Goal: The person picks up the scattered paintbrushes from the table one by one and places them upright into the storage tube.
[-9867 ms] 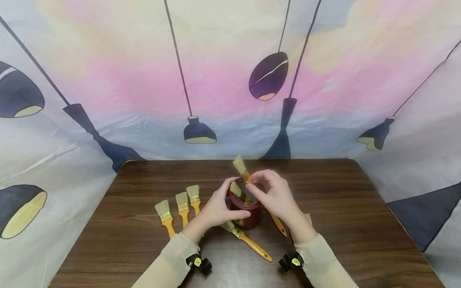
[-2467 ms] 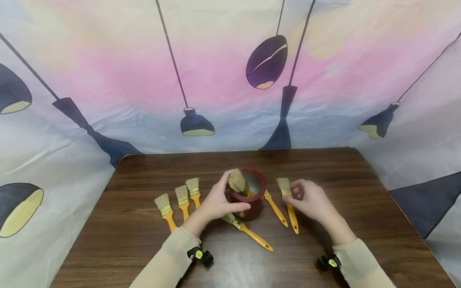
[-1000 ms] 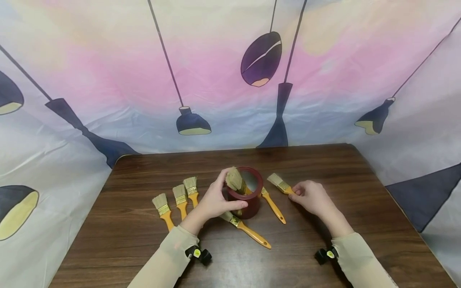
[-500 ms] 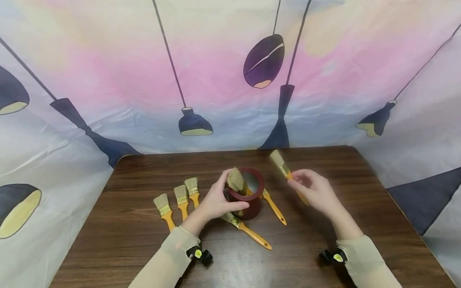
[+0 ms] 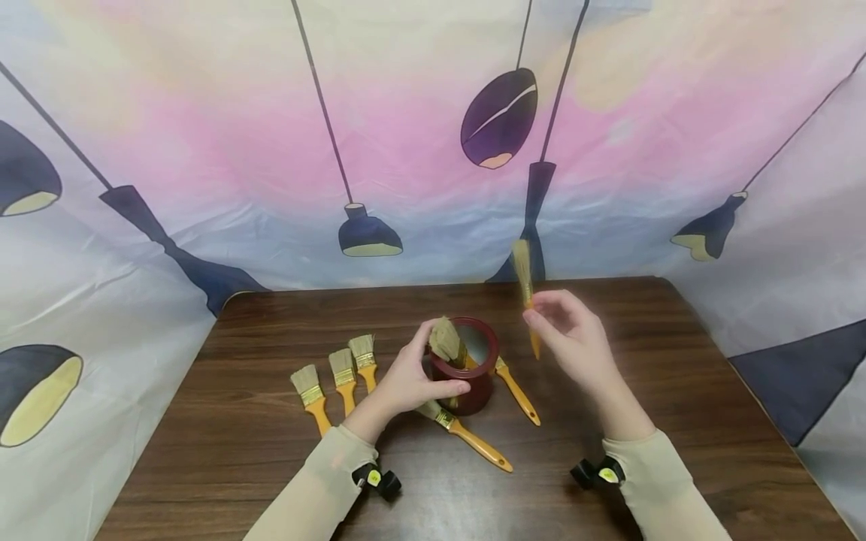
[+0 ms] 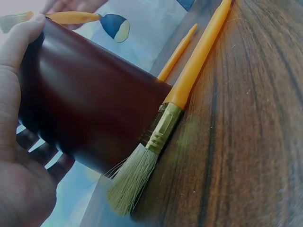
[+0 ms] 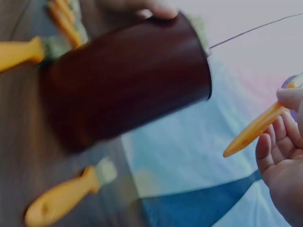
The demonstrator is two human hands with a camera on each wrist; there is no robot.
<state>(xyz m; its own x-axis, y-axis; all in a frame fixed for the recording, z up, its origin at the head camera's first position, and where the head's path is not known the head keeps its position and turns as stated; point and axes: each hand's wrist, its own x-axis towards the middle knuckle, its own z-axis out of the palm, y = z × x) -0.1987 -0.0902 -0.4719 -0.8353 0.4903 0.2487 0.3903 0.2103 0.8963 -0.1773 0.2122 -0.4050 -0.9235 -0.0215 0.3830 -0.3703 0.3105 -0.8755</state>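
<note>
A dark red cylindrical cup (image 5: 477, 392) stands on the table, and my left hand (image 5: 409, 382) grips it round its left side. Bristle ends of paintbrushes (image 5: 446, 342) stick up at its left rim; their handles go down inside. Right of the cup and higher than its rim, my right hand (image 5: 573, 338) pinches a paintbrush (image 5: 524, 274) between thumb and fingers. This brush is nearly upright, bristles up, its orange handle (image 7: 255, 130) pointing down in the right wrist view. One flat paintbrush (image 6: 184, 85) lies close against the cup's base in the left wrist view.
Several paintbrushes, among them one at the far left (image 5: 310, 394), lie fanned left of the cup, partly behind the left arm. Another paintbrush (image 5: 519, 394) lies right of the cup. The wooden table (image 5: 676, 391) meets a printed cloth backdrop (image 5: 271, 135).
The right hand has taken the paintbrush lying at the right off the table, lifted it, turned it bristles up and moved it left toward the cup. The left hand keeps its hold.
</note>
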